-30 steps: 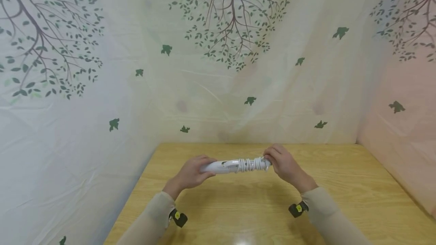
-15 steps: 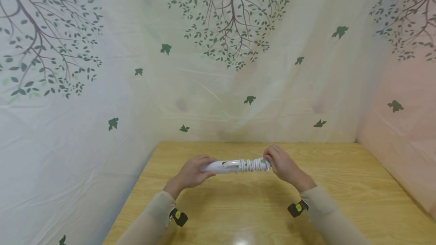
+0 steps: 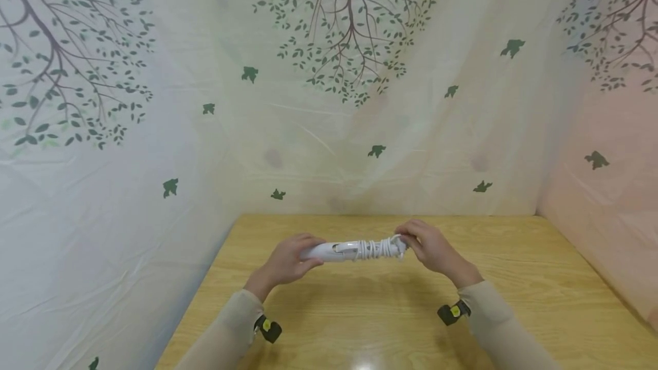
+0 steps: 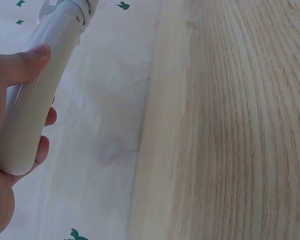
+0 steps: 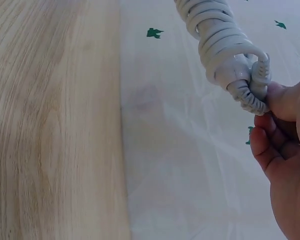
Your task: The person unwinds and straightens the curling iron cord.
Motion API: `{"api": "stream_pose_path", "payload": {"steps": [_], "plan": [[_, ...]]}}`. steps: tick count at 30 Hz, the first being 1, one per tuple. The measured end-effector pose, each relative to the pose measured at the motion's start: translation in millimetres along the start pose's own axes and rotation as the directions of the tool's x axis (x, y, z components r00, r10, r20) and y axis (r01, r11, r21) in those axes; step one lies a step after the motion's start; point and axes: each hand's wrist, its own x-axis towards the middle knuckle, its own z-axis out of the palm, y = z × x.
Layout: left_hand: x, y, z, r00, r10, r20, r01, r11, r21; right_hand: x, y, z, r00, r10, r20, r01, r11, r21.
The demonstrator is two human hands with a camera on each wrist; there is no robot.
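Note:
A white wand-shaped electric appliance (image 3: 329,252), which looks like a curling iron, is held level above the table. Around its right half the white power cord (image 3: 374,249) is wound in several turns. My left hand (image 3: 288,258) grips the smooth rounded left end, the thumb lying along fine ribs in the left wrist view. At the other end my right hand (image 3: 429,247) pinches the cord with thumb and fingertips, beside a ribbed sleeve (image 5: 247,97) and a ribbed piece like a plug (image 5: 261,72). The fingers hide what lies exactly between them.
Below the hands spreads a wood-grain table (image 3: 354,307). Pale sheeting (image 3: 329,130) printed with trees and green leaf shapes hangs behind it and on both sides. Each wrist carries a small black camera (image 3: 269,329).
My right hand has shifted slightly, lifting a bit of cord at the appliance's right end. The left hand keeps its grip almost in place.

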Motion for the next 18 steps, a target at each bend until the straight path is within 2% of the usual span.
{"api": "stream_pose_path", "payload": {"steps": [9, 18], "plan": [[-1.5, -4.5, 5.1, 1.0, 0.001, -0.019, -0.001, 1.0, -0.028, -2.7, -0.7, -2.4, 0.987, 0.159, 0.021, -0.16, 0.985, 0.06], [-1.2, -6.5, 6.2, 1.0, 0.014, -0.028, -0.015, 1.0, -0.027, -2.6, 1.7, -1.4, 0.983, 0.182, 0.033, -0.184, 0.979, 0.093]]}}
